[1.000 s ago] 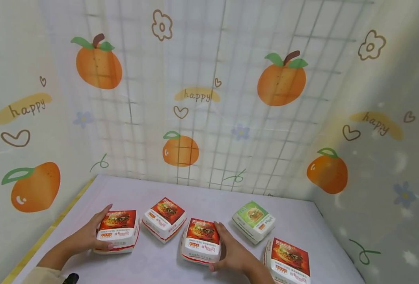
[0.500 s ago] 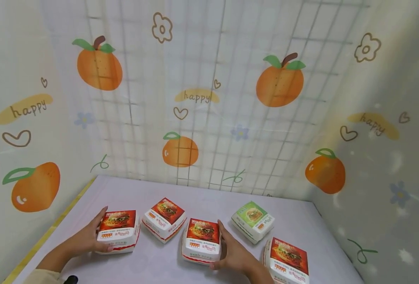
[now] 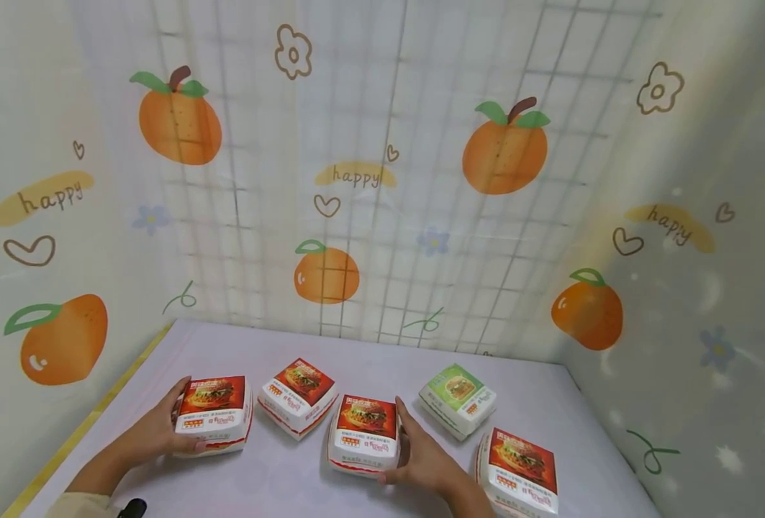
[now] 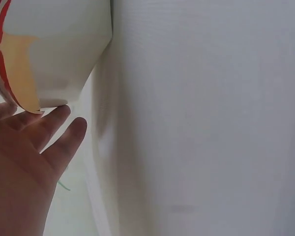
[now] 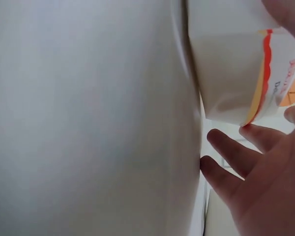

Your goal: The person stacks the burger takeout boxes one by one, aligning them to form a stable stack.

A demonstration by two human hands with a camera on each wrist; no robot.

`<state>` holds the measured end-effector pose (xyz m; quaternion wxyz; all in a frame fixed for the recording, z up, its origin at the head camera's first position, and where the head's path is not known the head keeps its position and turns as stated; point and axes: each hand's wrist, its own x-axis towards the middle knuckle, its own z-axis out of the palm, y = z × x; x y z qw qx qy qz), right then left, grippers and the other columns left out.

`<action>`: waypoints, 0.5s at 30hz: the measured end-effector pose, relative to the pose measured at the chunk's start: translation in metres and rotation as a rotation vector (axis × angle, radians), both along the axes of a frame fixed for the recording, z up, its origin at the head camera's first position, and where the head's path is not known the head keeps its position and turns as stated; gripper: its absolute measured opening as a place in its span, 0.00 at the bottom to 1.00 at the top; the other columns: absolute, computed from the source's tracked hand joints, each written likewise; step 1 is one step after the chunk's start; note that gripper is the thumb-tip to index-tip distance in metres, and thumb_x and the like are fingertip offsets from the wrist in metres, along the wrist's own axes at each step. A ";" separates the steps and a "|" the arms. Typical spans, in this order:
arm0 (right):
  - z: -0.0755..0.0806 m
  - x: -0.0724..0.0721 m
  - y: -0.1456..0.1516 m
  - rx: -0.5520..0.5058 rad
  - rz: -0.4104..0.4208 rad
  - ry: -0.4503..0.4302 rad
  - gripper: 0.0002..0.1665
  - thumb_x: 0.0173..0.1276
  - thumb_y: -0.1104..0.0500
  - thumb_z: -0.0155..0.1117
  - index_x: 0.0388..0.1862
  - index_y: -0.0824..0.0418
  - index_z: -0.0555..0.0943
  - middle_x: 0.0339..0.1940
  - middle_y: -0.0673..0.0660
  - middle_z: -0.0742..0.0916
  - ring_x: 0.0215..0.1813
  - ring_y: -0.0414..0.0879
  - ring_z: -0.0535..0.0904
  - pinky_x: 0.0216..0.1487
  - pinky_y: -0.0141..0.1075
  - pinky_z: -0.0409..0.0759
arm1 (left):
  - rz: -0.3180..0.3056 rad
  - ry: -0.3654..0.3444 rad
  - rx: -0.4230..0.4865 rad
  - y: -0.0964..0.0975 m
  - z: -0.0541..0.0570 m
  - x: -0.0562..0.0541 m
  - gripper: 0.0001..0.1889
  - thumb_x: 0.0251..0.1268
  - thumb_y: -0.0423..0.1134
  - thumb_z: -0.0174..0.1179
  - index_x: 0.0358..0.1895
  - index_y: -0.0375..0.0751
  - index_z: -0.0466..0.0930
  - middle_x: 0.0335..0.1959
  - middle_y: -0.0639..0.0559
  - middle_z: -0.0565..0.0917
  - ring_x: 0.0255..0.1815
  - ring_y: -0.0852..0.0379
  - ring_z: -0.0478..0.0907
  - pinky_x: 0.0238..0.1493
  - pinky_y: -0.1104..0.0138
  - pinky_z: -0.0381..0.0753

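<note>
Five-sided printing aside, the leftmost red-and-white burger box is held by my left hand, thumb at its front and fingers along its left side. In the left wrist view, fingertips meet the lower edge of the white box. My right hand holds the right side of a second red-and-white burger box in the middle, thumb at the front corner. The right wrist view shows the index finger at that box's edge, other fingers spread beside it.
Behind, between the held boxes, lies another red burger box. A green-topped burger box sits beyond my right hand, and a red one at the right front. A fruit-print curtain surrounds the white table.
The leftmost box and my left hand have shifted slightly up and away in the head view. My right hand keeps its place at the middle box; the view itself has turned a little.
</note>
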<state>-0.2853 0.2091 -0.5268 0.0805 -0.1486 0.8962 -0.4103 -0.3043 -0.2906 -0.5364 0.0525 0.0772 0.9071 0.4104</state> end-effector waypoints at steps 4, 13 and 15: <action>-0.001 -0.001 0.002 -0.023 -0.005 0.005 0.84 0.34 0.39 0.85 0.81 0.46 0.38 0.77 0.64 0.59 0.69 0.67 0.63 0.67 0.65 0.53 | 0.012 0.007 0.010 0.000 0.001 0.000 0.68 0.39 0.55 0.77 0.77 0.37 0.36 0.68 0.25 0.59 0.63 0.33 0.63 0.59 0.34 0.63; -0.003 -0.002 0.003 -0.040 0.000 0.015 0.82 0.34 0.40 0.85 0.80 0.40 0.39 0.77 0.62 0.60 0.69 0.66 0.64 0.67 0.65 0.53 | -0.001 0.005 0.068 0.000 0.007 0.002 0.68 0.41 0.52 0.77 0.77 0.40 0.32 0.72 0.28 0.52 0.65 0.31 0.60 0.60 0.34 0.61; -0.003 -0.001 0.002 -0.037 -0.001 0.016 0.82 0.34 0.40 0.85 0.80 0.41 0.39 0.76 0.62 0.61 0.68 0.65 0.65 0.67 0.66 0.53 | 0.000 0.010 0.070 0.000 0.008 0.003 0.68 0.41 0.52 0.77 0.77 0.40 0.32 0.72 0.28 0.52 0.66 0.31 0.59 0.60 0.34 0.61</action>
